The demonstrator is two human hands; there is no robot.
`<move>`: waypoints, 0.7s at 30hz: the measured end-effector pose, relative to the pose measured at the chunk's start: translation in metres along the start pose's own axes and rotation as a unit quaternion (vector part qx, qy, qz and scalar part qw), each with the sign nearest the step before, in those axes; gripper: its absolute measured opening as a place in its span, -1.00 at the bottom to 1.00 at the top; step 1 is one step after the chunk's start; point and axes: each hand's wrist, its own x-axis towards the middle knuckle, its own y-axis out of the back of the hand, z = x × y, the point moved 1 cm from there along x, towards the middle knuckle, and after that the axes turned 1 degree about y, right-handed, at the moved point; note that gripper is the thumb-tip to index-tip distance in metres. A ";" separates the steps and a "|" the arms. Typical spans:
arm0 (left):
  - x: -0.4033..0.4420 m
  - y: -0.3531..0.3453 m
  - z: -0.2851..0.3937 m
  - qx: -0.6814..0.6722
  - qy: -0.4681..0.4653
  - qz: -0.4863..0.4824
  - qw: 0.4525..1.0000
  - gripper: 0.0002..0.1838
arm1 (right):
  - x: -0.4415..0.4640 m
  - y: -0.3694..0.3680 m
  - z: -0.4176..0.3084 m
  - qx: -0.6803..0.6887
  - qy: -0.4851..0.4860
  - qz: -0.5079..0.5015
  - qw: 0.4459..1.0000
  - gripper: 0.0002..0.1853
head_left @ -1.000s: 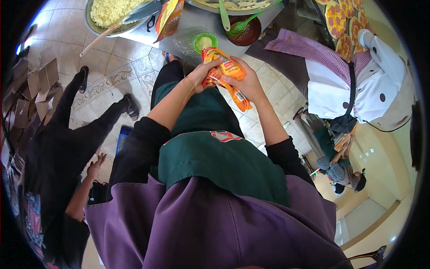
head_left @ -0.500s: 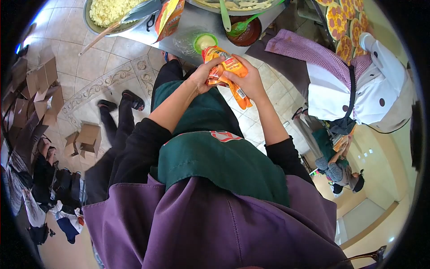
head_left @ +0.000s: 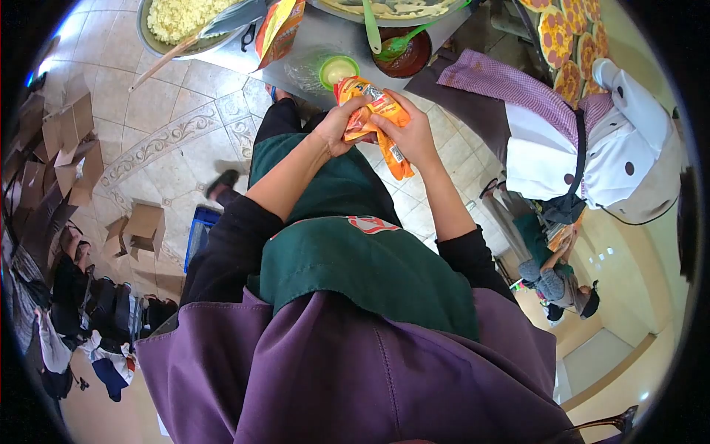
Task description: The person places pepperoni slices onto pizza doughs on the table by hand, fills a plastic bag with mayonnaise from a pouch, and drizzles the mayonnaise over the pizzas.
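Both hands grip an orange printed pouch, which hangs over the table's near edge. My left hand is closed round its left side, and my right hand wraps its right side with the thumb across the front. The lower end of the pouch dangles free between my arms. Just beyond the pouch stands a small green bowl with a pale creamy content. To its right, a green spoon rests in a brown bowl holding reddish-brown sauce.
At the far left of the metal table is a bowl of yellow crumbly food with a wooden-handled spatula. An orange packet stands beside it. Topped pizzas lie at the far right, near a person in white. Cardboard boxes are on the floor.
The person walking behind on my left has moved mostly out of sight behind my arm, uncovering a blue crate. My hands and the pouch have hardly moved.
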 end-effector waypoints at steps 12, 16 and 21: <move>-0.001 -0.012 0.001 0.003 -0.010 0.006 1.000 -0.64 | 0.002 0.006 -0.004 -0.020 0.019 0.017 0.999 -0.49; -0.004 -0.019 0.001 -0.005 -0.019 0.009 1.000 -0.65 | 0.004 0.009 -0.006 -0.018 0.016 0.015 1.000 -0.50; -0.005 -0.025 0.002 0.009 -0.029 0.023 0.999 -0.68 | 0.003 0.011 -0.010 -0.017 0.025 0.022 0.999 -0.56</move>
